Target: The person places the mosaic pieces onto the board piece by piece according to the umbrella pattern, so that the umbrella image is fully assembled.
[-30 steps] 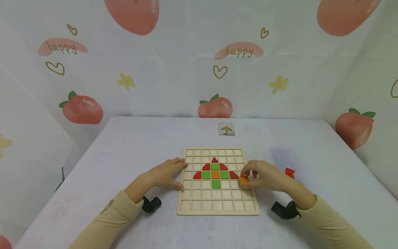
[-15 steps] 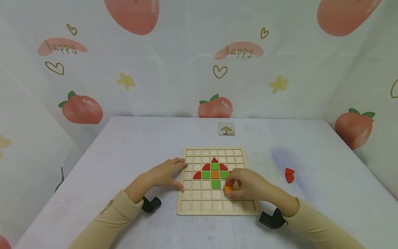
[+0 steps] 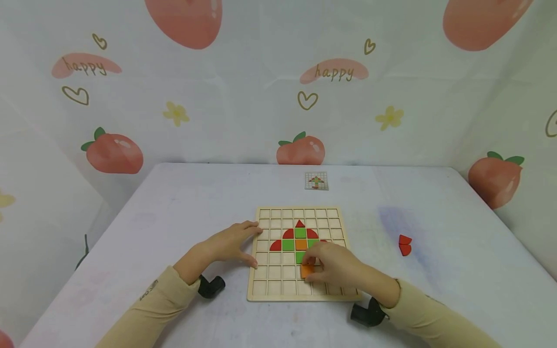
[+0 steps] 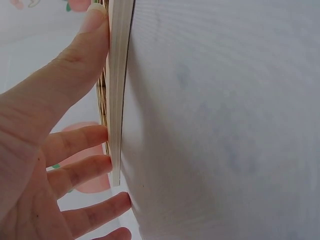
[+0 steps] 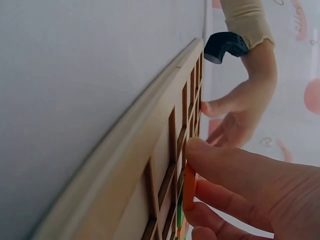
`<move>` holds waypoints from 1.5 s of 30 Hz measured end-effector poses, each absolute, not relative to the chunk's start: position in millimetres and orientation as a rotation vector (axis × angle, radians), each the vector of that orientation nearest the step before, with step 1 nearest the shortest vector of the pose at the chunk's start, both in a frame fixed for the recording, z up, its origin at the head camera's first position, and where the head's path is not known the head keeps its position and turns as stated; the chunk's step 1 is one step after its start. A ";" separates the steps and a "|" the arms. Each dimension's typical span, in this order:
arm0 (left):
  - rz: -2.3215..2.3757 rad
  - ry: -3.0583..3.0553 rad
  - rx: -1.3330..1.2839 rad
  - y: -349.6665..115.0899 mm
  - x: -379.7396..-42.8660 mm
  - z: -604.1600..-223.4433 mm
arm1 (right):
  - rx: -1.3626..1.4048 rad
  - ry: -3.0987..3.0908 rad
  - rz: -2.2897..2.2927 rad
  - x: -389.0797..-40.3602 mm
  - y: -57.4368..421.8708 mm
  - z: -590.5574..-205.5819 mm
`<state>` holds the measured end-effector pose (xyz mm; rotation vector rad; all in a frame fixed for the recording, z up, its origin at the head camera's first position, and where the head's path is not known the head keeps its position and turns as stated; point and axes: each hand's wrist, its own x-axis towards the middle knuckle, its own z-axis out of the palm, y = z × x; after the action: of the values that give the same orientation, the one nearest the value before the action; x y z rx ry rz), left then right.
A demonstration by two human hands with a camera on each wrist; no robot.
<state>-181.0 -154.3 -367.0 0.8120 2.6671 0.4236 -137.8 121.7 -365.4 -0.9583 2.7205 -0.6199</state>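
My right hand (image 3: 332, 263) pinches an orange square tile (image 3: 306, 271) between thumb and fingers, over the cell just below the lowest green tile (image 3: 299, 257). In the right wrist view the orange tile (image 5: 189, 187) is seen edge-on, close to the grid. The wooden grid board (image 3: 265, 288) bears red, green and orange tiles in an arrow-like figure; my right hand covers part of its right side. With fingers spread, my left hand (image 3: 230, 243) touches the board's left edge. Thumb and fingertips rest along that edge (image 4: 116, 100) in the left wrist view.
Two red tiles (image 3: 405, 245) lie on the white table to the right of the board. Behind the board is a small card (image 3: 316, 181) printed with a grid pattern of coloured shapes. A cloth with printed peaches hangs beyond the table's back edge.
My right hand has carried the orange tile leftward and toward me, from the board's right edge to the column under the green tile. The left hand has stayed at the board's edge.
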 end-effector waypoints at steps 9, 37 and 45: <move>0.428 2.667 0.798 -154.0 -180.0 -366.0 | -0.959 2.742 -0.624 -134.8 114.3 -366.1; 0.386 2.677 0.813 -152.4 -178.8 -363.8 | -0.928 2.791 -0.666 -139.5 126.2 -360.9; 0.392 2.673 0.820 -153.1 -179.3 -364.3 | -0.678 2.838 -0.751 -154.4 165.2 -349.8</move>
<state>-179.3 -153.1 -364.3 0.8196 2.6728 0.3915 -154.4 165.2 -349.8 -0.6779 2.8376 -0.7508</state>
